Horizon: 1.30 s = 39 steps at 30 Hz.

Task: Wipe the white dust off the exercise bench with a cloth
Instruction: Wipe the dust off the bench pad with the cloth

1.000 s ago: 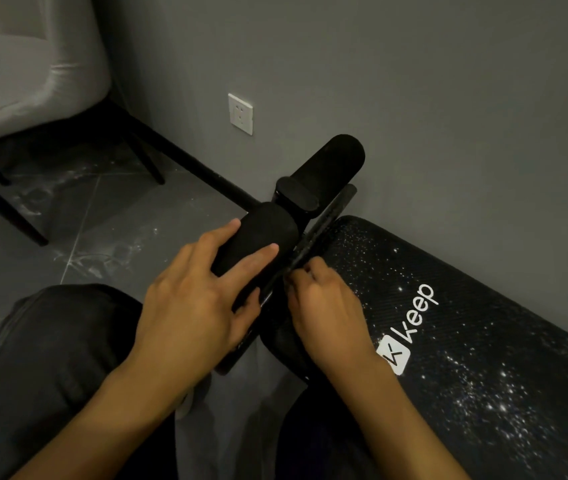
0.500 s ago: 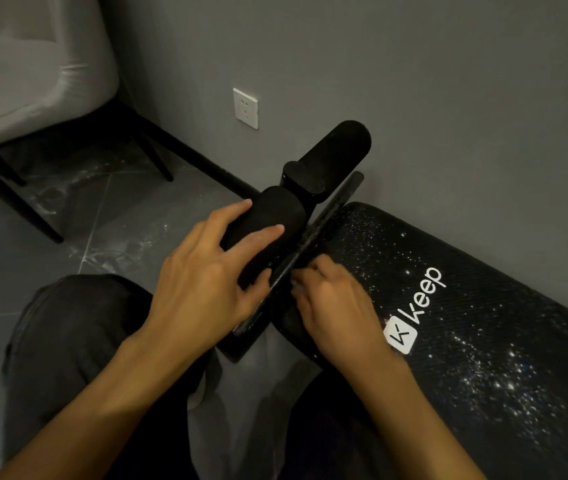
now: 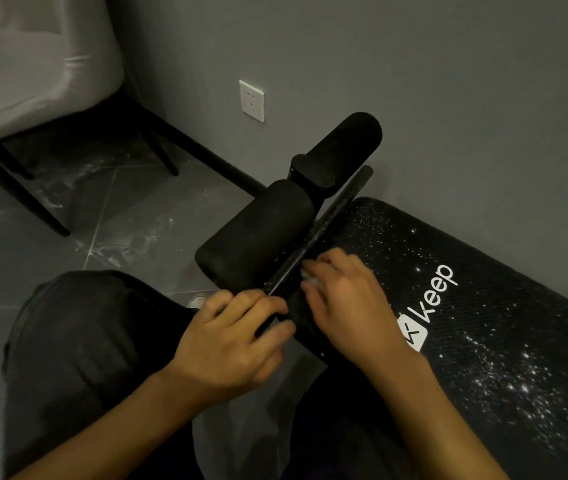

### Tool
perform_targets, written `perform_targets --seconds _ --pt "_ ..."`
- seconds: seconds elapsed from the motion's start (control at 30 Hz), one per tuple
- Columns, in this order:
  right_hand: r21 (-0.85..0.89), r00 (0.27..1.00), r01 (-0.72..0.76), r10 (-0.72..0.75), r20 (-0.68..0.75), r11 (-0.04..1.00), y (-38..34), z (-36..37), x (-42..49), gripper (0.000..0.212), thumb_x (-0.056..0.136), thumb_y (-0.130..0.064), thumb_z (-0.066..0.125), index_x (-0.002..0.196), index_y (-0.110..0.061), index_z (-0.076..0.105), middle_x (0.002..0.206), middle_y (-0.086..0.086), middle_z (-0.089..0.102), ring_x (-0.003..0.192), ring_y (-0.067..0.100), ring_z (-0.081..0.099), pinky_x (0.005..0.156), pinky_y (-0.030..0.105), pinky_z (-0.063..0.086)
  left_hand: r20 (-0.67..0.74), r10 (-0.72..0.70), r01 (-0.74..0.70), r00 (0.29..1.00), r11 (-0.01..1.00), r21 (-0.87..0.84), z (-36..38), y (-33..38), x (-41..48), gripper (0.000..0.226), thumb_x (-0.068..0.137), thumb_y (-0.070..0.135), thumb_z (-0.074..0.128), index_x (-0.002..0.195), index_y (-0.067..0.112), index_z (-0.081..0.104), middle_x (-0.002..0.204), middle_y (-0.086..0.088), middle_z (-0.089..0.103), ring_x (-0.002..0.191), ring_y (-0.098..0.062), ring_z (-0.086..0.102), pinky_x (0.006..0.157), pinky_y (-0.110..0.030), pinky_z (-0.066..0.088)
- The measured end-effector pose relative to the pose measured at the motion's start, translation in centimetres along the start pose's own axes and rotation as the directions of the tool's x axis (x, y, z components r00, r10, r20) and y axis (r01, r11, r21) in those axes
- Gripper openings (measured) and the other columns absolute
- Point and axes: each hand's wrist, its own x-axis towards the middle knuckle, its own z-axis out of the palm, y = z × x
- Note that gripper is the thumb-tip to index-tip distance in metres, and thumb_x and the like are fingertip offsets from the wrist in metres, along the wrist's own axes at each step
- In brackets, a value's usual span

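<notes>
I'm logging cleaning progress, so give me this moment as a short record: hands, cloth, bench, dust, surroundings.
left hand: grips the near end of the black crossbar
right hand: presses a white cloth on the bench pad, beside the crossbar
bench pad: black, "keep" logo, lying along the grey wall
dust: white specks across the pad, densest at lower right in view
foam rollers: two, beyond the crossbar, no hand on them
nearby: wall socket, grey chair
</notes>
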Motion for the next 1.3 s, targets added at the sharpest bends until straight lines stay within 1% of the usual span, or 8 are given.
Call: perform_targets --seconds 0.1,0.27,0.4,0.6,0.77,0.93,1.07,1.3 --pt "0.060 0.985 0.140 -0.145 0.090 0.988 -0.4 -0.1 -1.4 0.027 0.097 -0.026 0.057 0.122 -0.025 0.067 0.114 -0.005 0.059 0.095 0.017 0.054 0.084 0.037 0.051 0.086 -0.012 0.015 0.996 0.999 -0.038 0.4 0.0 -0.9 0.017 0.085 0.027 0.069 0.101 0.024 0.076 0.112 -0.003 0.073 0.102 -0.024 0.063 0.081 -0.039 0.040" --pt "-0.009 0.999 0.038 -0.038 0.033 0.999 -0.1 0.2 1.6 0.025 0.098 -0.024 0.057 0.119 -0.022 0.070 0.110 -0.002 0.060 0.094 0.021 0.056 0.083 0.041 0.052 0.359 -0.144 0.230 0.922 0.950 -0.211 2.1 -0.5 -1.8 0.043 0.092 0.043 0.067 0.131 0.026 0.061 0.139 -0.014 0.053 0.131 -0.033 0.052 0.095 -0.047 0.051" --pt "0.126 0.970 0.163 -0.182 0.161 0.979 -0.7 -0.2 0.0 0.023 0.101 -0.029 0.053 0.118 -0.030 0.068 0.110 -0.011 0.057 0.094 0.014 0.053 0.084 0.035 0.048 0.421 -0.166 0.324 0.892 0.884 -0.337 2.7 -0.6 -2.5 0.048 0.099 0.049 0.060 0.143 0.031 0.053 0.151 -0.013 0.041 0.138 -0.030 0.045 0.101 -0.049 0.049" --pt "-0.066 0.999 0.015 -0.012 0.053 0.998 -0.3 0.3 3.3 0.024 0.099 -0.025 0.053 0.114 -0.023 0.071 0.110 -0.003 0.059 0.096 0.021 0.055 0.083 0.035 0.046 0.448 -0.205 0.393 0.870 0.836 -0.382 2.9 -0.7 -2.9 0.047 0.098 0.047 0.062 0.142 0.035 0.054 0.155 -0.014 0.033 0.140 -0.029 0.042 0.104 -0.044 0.049" --pt "0.128 0.968 0.156 -0.178 0.179 0.979 -1.3 -0.2 0.2 0.020 0.100 -0.029 0.054 0.113 -0.029 0.069 0.106 -0.009 0.058 0.092 0.015 0.054 0.083 0.035 0.050 0.437 -0.141 0.337 0.888 0.846 -0.413 3.0 -0.9 -2.9 0.046 0.097 0.040 0.064 0.142 0.032 0.056 0.158 -0.014 0.032 0.146 -0.027 0.037 0.114 -0.040 0.042" --pt "-0.006 0.999 -0.034 0.034 0.022 0.999 2.0 -1.3 1.3 0.021 0.099 -0.028 0.059 0.116 -0.027 0.070 0.107 -0.008 0.061 0.097 0.018 0.059 0.087 0.037 0.052 0.443 -0.161 0.331 0.882 0.880 -0.340 2.9 -1.0 -2.2 0.045 0.100 0.051 0.056 0.141 0.033 0.058 0.160 -0.018 0.033 0.146 -0.033 0.038 0.111 -0.050 0.043" --pt "-0.041 0.977 -0.209 0.206 -0.058 0.977 3.3 -1.9 3.5 0.028 0.098 -0.030 0.062 0.124 -0.020 0.066 0.118 -0.001 0.063 0.107 0.021 0.061 0.093 0.042 0.050 0.496 -0.072 0.263 0.866 0.907 -0.328 2.3 -1.0 0.2 0.059 0.101 0.063 0.042 0.153 0.035 0.042 0.165 -0.016 0.024 0.153 -0.032 0.025 0.115 -0.052 0.040" --pt "0.017 0.993 -0.112 0.111 0.029 0.994 3.2 -2.7 2.1 0.022 0.097 -0.029 0.063 0.116 -0.022 0.070 0.109 -0.006 0.061 0.097 0.014 0.061 0.076 0.027 0.044 0.548 0.082 0.076 0.833 0.963 -0.260 3.9 -0.5 5.2 0.064 0.101 0.066 0.029 0.156 0.033 0.032 0.164 -0.018 0.025 0.153 -0.037 0.021 0.124 -0.051 0.015"
